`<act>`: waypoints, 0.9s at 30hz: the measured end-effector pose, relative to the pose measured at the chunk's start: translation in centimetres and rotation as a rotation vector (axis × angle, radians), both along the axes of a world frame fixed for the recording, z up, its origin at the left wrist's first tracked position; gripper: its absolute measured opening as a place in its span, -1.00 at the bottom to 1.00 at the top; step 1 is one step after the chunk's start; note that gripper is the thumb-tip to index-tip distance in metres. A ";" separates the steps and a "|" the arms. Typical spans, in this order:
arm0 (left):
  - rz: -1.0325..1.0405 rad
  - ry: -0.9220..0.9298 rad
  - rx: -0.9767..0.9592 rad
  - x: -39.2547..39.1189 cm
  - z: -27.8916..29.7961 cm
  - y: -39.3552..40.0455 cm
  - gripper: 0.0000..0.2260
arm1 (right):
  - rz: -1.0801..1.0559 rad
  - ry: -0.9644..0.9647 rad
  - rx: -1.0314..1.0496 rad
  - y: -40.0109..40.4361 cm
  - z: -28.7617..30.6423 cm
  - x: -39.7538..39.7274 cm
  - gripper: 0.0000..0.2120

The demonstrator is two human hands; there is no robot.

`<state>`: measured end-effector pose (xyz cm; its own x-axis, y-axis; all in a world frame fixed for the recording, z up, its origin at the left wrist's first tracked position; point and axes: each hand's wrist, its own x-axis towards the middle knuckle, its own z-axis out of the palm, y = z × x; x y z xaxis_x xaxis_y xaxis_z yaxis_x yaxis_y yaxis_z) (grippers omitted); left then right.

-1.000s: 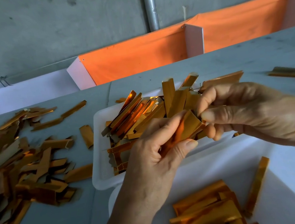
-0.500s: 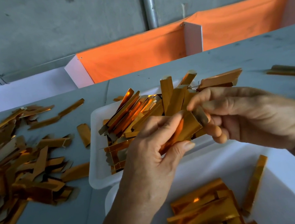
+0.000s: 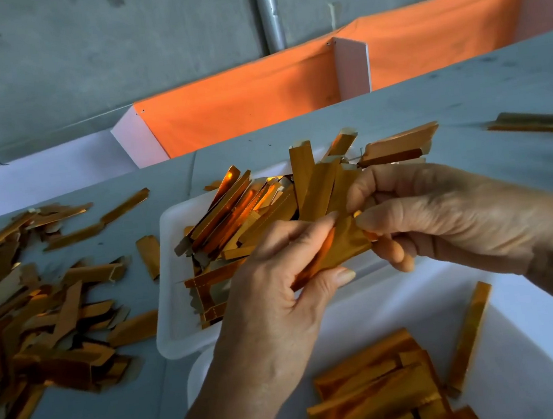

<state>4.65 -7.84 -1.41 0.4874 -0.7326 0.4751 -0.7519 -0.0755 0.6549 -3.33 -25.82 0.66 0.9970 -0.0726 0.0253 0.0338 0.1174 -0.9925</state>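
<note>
Both of your hands were closed on one gold strip (image 3: 340,248), held in the air above the near edge of the far tray (image 3: 171,300). Your left hand (image 3: 271,299) gripped its lower end, thumb below and fingers curled over the top. Your right hand (image 3: 442,221) pinched the upper end between thumb and forefinger, with the other fingers curled underneath. The hands were close together, almost meeting across the strip. It looked creased or partly folded along its length; which of the two could not be told from this angle.

Progress, as a judgement: somewhere in the middle.
- The far tray was heaped with a stack of strips (image 3: 254,211), several poking past its rim, so much seemed left to work.
- The near tray (image 3: 534,369), close to your body, held a smaller batch of pieces (image 3: 375,391) lying flat, plus one long piece (image 3: 468,335) leaning on its wall. These read as finished.
- A big loose pile (image 3: 38,312) lay on the table (image 3: 445,97) to your left, well apart from the near tray. Waste or stock, unclear.
- A few more strips (image 3: 534,121) lay at the table's far right.

The step in hand looked like folding or peeling this one strip, not yet done.
</note>
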 end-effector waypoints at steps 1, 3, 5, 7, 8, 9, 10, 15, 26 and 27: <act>0.000 0.006 0.001 0.0 0.0 0.0 -0.54 | -0.006 -0.002 -0.004 0.0 0.0 0.0 -0.92; -0.002 0.005 0.005 -0.1 0.1 0.0 -0.53 | -0.013 -0.012 -0.016 -0.1 -0.1 0.0 -0.92; -0.003 0.021 -0.006 -0.1 0.0 0.0 -0.52 | -0.013 -0.021 -0.014 -0.2 -0.1 0.0 -0.91; -0.002 0.044 -0.011 0.0 -0.1 0.1 -0.53 | -0.008 -0.021 -0.009 -0.2 0.0 0.0 -0.90; 0.001 0.033 0.000 0.1 -0.1 0.1 -0.53 | -0.010 -0.019 -0.027 -0.2 0.1 0.0 -0.89; 0.005 0.011 0.019 0.1 0.0 0.0 -0.52 | -0.016 -0.017 -0.057 -0.1 0.1 0.0 -0.87; 0.009 -0.014 0.036 0.0 0.0 0.0 -0.50 | -0.025 -0.017 -0.091 0.0 0.0 0.0 -0.84; 0.055 -0.138 0.110 -0.1 0.0 -0.2 -0.51 | -0.066 -0.059 -0.184 0.5 -0.1 0.1 -0.80; 0.027 -0.201 0.145 -0.7 0.4 -0.3 -0.53 | 0.089 -0.042 -0.080 -1.0 0.2 -0.6 -0.92; 0.008 -0.174 0.136 -0.8 0.4 -0.3 -0.53 | 0.111 -0.040 -0.055 -1.0 0.3 -0.6 -0.91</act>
<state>3.88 -8.14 -0.96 0.4130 -0.7919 0.4499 -0.8517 -0.1610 0.4986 -3.96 -26.86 0.95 0.9970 0.0410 0.0660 0.0631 0.0679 -0.9957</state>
